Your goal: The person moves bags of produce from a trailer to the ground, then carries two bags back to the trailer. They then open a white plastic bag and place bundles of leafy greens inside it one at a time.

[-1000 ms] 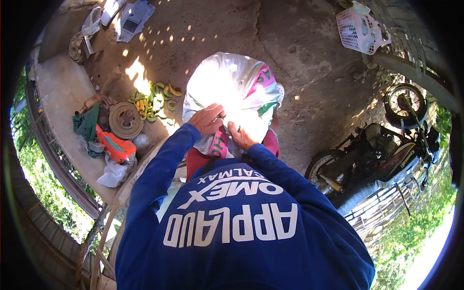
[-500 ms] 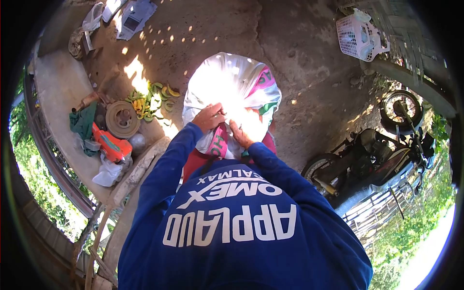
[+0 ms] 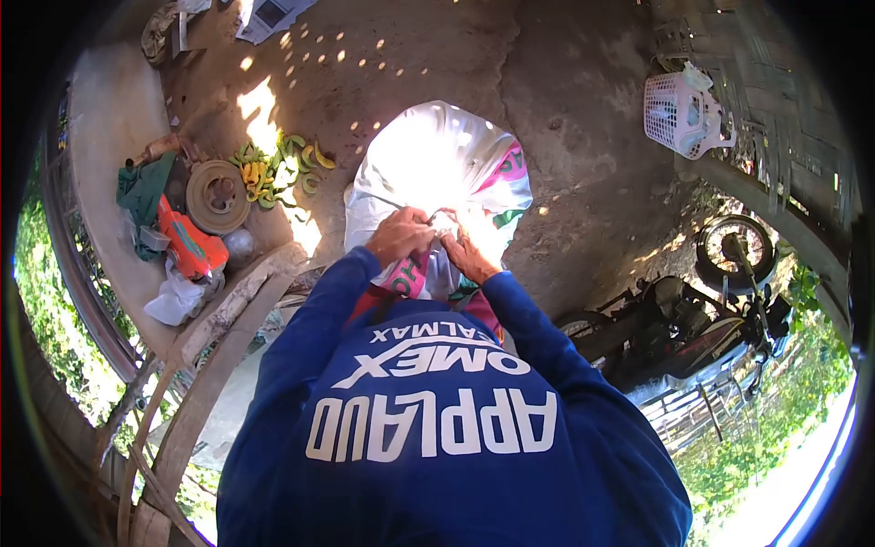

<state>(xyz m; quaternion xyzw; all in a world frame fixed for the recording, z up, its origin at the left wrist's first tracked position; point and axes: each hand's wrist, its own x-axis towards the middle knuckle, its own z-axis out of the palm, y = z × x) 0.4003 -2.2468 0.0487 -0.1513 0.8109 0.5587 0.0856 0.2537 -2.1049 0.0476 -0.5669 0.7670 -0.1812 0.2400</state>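
Observation:
In front of my body is a large, bulging white sack (image 3: 401, 155) with pink and green printed bands. Strong sunlight washes out part of its top. My left hand (image 3: 401, 235) is closed on the gathered material on the near side of the sack, fingers bent inward. Close by on the right, my right hand (image 3: 470, 248) pinches the same bunched part, its fingertips almost meeting the left ones. A pink strip with white letters (image 3: 406, 276) hangs below the two hands. What lies between the fingertips is too small to make out.
Green and yellow bananas (image 3: 281, 169) lie on the ground to the left, near a round brown wheel-like object (image 3: 218, 197) and an orange item (image 3: 191, 244). A motorcycle (image 3: 674, 333) stands at right. A white plastic basket (image 3: 673, 114) sits at the upper right. Wooden poles (image 3: 219, 319) cross at lower left.
My hands have come closer together at the gathered part, and the right fingers have turned inward. The camera view has shifted slightly. The sack stays in front of me.

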